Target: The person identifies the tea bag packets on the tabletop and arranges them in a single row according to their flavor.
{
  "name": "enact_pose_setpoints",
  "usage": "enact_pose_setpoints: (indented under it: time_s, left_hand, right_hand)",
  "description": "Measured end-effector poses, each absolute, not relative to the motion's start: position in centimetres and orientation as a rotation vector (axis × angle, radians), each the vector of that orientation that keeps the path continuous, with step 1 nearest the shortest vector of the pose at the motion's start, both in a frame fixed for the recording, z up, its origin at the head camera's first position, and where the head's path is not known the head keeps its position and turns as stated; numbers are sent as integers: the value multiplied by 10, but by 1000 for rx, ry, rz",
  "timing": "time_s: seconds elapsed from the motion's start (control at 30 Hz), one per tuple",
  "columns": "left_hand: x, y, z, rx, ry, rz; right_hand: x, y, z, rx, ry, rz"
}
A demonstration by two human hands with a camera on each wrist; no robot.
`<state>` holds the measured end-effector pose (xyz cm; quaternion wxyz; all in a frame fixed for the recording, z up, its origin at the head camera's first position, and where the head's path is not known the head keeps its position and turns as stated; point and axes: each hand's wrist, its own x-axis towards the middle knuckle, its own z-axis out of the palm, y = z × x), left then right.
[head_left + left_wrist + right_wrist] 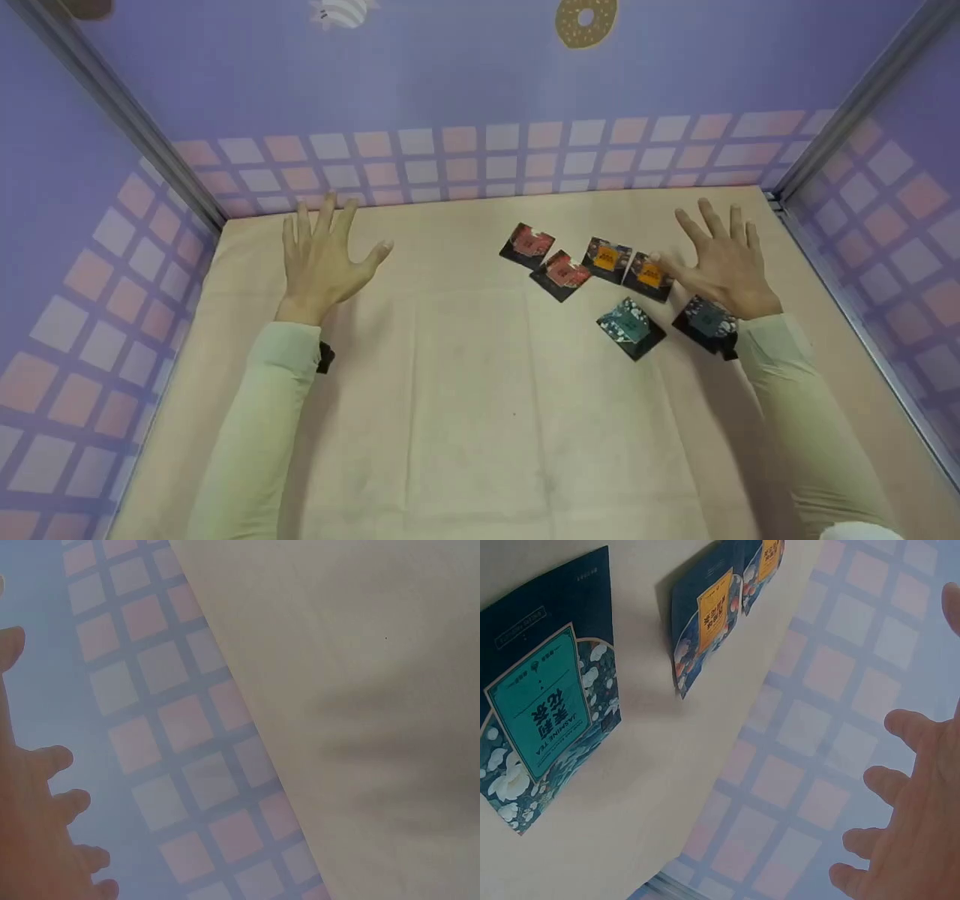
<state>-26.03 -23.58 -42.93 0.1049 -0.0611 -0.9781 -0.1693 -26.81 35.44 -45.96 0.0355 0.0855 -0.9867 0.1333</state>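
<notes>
My left hand (319, 259) is held over the left side of the cloth, fingers spread and nothing in its grasp. On the right, my right hand (727, 262) is likewise spread and holds nothing. Its thumb overlaps an orange-labelled tea sachet (648, 277) in the head view. Beside that lies another orange-labelled sachet (607, 259). Two red-labelled sachets (528, 245) sit further left. Nearer the front are a teal-labelled sachet (631, 328) and a darker teal one (705, 322), partly covered by the right wrist. In the right wrist view, the jasmine tea sachet (551, 694) shows its teal label.
A pale cloth (472, 390) covers the table. Purple walls with pink and white checks (457, 161) enclose its back and sides. Metal posts (142, 127) stand at the back corners, and a metal rail (862, 337) runs along the right edge.
</notes>
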Motion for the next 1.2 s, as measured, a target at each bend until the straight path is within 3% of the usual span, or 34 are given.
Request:
enact_pose_setpoints:
  time_s: [0.6, 1.2]
  left_hand:
    - [-266, -204, -425, -221, -2894, -528]
    - [-265, -99, -458, -414, -2940, -626]
  right_hand:
    - [-254, 370, -449, 210, -3022, 407]
    - [-217, 393, -475, 226, -3049, 514]
